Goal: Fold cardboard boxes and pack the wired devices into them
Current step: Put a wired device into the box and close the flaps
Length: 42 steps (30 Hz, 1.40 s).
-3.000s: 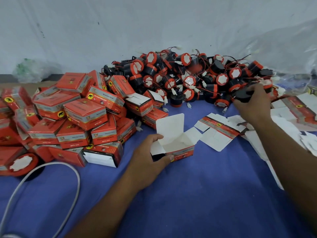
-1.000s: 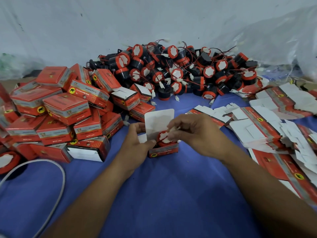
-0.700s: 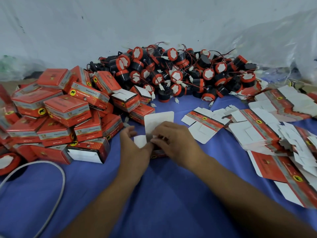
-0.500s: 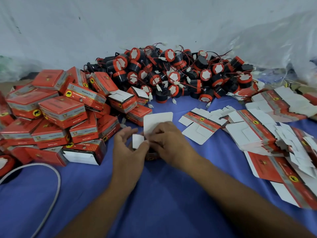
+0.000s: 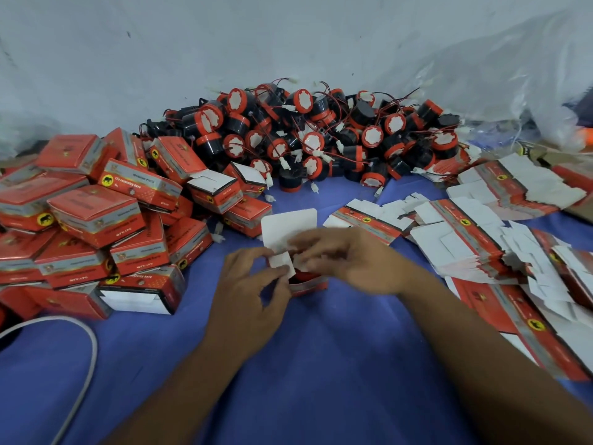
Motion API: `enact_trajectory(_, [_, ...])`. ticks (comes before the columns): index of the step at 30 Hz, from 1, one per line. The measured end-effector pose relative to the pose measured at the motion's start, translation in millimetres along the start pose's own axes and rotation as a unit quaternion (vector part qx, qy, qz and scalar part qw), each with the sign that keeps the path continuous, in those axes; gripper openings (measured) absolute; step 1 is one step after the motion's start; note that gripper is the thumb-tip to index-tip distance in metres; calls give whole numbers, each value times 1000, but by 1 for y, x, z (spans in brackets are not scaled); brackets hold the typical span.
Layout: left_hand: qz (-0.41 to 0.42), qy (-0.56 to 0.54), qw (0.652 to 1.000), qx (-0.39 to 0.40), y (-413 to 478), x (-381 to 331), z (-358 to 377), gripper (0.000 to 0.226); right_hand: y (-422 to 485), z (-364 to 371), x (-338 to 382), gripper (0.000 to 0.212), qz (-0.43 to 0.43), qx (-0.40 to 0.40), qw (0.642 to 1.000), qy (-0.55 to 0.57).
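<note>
device [image 5: 303,275] went into the box [image 5: 308,282]; left hand [image 5: 248,293] and right hand [image 5: 349,261] now fold flaps [image 5: 280,264].

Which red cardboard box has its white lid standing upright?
The small red cardboard box between the left hand and right hand; the red boxes piled at left lie unheld.

Light is soft, even and dim; faint shadows lie on the blue cloth [image 5: 321,364] under the arms; the right hand [image 5: 346,255] and the box flap [image 5: 281,264] are motion-blurred; wide-angle distortion bends the edges; the plastic sheet [image 5: 481,75] shows pale sheen.
</note>
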<state>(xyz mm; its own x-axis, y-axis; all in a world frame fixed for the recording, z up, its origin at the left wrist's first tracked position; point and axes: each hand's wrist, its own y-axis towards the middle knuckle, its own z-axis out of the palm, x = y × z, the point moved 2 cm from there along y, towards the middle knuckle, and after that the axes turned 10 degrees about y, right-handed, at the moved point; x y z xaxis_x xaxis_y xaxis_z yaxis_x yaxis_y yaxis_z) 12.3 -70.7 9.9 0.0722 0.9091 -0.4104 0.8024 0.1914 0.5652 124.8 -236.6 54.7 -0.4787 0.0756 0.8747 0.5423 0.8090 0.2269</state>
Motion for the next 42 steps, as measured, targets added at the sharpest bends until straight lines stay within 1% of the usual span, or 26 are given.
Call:
enact_trajectory(1, [-5,2,1000,11,1,1,3,31,0,-11,-4,13,11,-64,997,27])
enact_trajectory(2, [-13,-1,1000,26,2,3,6,30,0,-21,-9,12,22,-127,992,19])
enact_trajectory(3, [-20,-9,999,39,2,5,9,30,-1,-31,-14,10,49,-168,985,-12])
enact_trajectory(4, [-22,-21,998,47,2,7,12,30,-3,-38,-21,9,94,-172,980,-39])
enact_trajectory(5, [-23,-36,998,49,2,9,13,29,-5,-41,-28,8,146,-144,978,-33])
enact_trajectory(7, [-27,-75,996,50,4,15,14,26,-9,-37,-35,10,210,-78,973,58])
enact_trajectory(8, [-27,-92,994,54,5,16,14,27,-9,-35,-35,12,206,-71,969,119])
enact_trajectory(10, [-26,-121,990,67,6,16,13,34,-6,-31,-33,20,161,-76,952,250])
enact_trajectory(11, [-30,-134,988,73,7,16,13,37,-4,-26,-33,23,138,-78,944,289])
enact_trajectory(12, [-34,-147,986,74,7,15,12,38,-1,-20,-33,20,117,-80,950,280])
enact_trajectory(14, [-39,-176,981,70,8,15,11,29,4,-3,-37,4,88,-106,979,148])
enact_trajectory(15, [-46,-188,979,69,8,15,11,22,7,5,-41,7,79,-128,984,98])
enact_trajectory(17, [-87,-205,973,66,8,17,9,14,12,16,-43,35,69,-174,981,59])
enact_trajectory(18, [-114,-219,967,67,9,19,9,22,14,17,-42,52,66,-184,979,60])
enact_trajectory(19, [-135,-246,957,70,9,20,9,38,14,16,-41,66,64,-179,979,67])
enact_trajectory(20, [-141,-273,949,73,9,20,9,54,15,15,-41,70,54,-163,982,78])
enact_trajectory(21, [-135,-286,946,75,10,20,9,65,14,14,-40,65,36,-141,985,89])
enact_trajectory(22, [-121,-285,948,75,10,20,9,66,14,13,-40,55,21,-120,988,97])
enact_trajectory(24, [-91,-247,963,66,12,20,9,44,10,10,-41,39,4,-94,993,73])
enact_trajectory(25, [-75,-224,970,59,12,20,9,35,8,8,-43,37,0,-74,996,41])
enact_trajectory(27, [-55,-192,978,54,10,23,8,30,2,6,-47,42,22,-11,1000,2])
enact_trajectory(29, [-45,-188,977,91,9,24,6,31,-1,6,-47,51,43,18,999,-1])
enact_trajectory(32, [-28,-188,972,136,8,24,4,38,1,9,-45,55,26,-13,1000,8])
enact_trajectory(36, [-46,-200,972,112,10,22,1,33,2,9,-43,45,8,-25,999,30])
enact_trajectory(40, [-39,-193,977,86,10,22,-1,27,2,10,-38,37,-20,-29,999,-31])
enact_trajectory(42, [-40,-193,977,84,11,22,-1,25,2,11,-37,34,-29,-29,998,-39])
